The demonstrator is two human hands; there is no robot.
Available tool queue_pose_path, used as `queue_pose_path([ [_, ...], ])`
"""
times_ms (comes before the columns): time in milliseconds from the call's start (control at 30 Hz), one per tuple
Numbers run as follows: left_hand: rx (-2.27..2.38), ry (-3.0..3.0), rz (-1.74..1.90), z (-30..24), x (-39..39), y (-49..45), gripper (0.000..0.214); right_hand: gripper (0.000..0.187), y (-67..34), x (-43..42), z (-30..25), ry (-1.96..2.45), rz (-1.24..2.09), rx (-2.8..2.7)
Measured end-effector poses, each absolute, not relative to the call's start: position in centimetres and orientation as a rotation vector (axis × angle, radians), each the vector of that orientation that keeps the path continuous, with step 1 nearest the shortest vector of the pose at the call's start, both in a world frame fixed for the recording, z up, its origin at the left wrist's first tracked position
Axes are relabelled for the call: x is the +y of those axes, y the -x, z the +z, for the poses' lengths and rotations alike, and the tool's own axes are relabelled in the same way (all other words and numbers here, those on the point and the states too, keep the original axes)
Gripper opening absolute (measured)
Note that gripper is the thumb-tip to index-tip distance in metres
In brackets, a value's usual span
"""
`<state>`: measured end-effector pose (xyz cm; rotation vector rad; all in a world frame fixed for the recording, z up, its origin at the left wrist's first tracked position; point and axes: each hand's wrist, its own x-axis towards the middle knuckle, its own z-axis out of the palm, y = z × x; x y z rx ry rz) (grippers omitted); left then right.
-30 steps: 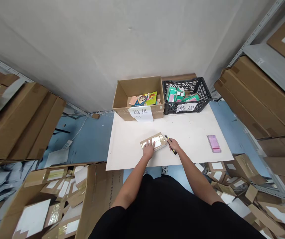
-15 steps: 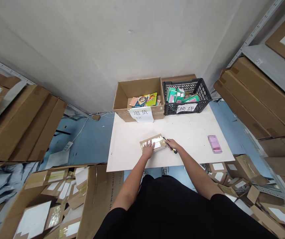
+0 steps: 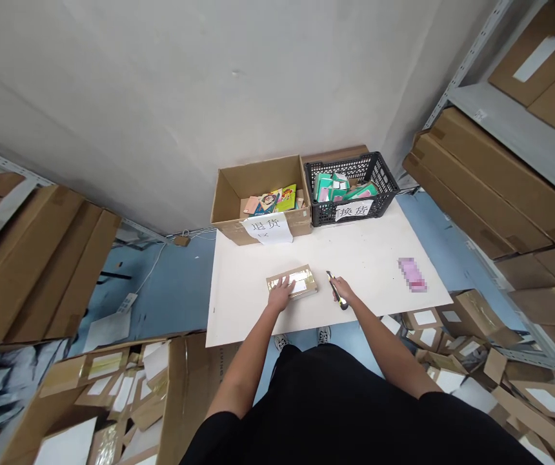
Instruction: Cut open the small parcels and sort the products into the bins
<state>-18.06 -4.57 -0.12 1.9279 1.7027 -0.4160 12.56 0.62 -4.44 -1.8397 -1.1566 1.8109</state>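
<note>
A small taped cardboard box [image 3: 306, 280] with a white label lies on the white table [image 3: 239, 310]. My left hand [image 3: 281, 294] rests on its left part, fingers spread flat over the top. To the right of the box, my right hand [image 3: 343, 290] is closed around a black and yellow utility knife [image 3: 339, 296]. The knife's tip points up and away from me, apart from the box.
At the table's back stand an open cardboard box [image 3: 224, 223] of booklets and a black plastic crate [image 3: 386, 197] of green packets. A blurred pink item [image 3: 412, 274] lies at right. Parcels fill a large carton [image 3: 175, 387] at left; more parcels [image 3: 427, 336] lie at right.
My right hand has drawn the utility knife away from the box's right end, out to the right. My left hand stays on the box. The whole view has shifted slightly.
</note>
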Motion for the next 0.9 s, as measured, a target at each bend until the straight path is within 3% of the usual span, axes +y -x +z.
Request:
queue_pose_path([
  [300,1.728,-1.984,-0.457,-0.1,-4.5,18.4,0.072,0.018,-17.0,0.1,-7.4,1.918,1.352,-0.945],
  [900,1.732,-1.939,-0.441,-0.1,-4.2,18.3,0.071,0.017,-20.3,2.0,-10.2,2.041,1.213,-0.911],
])
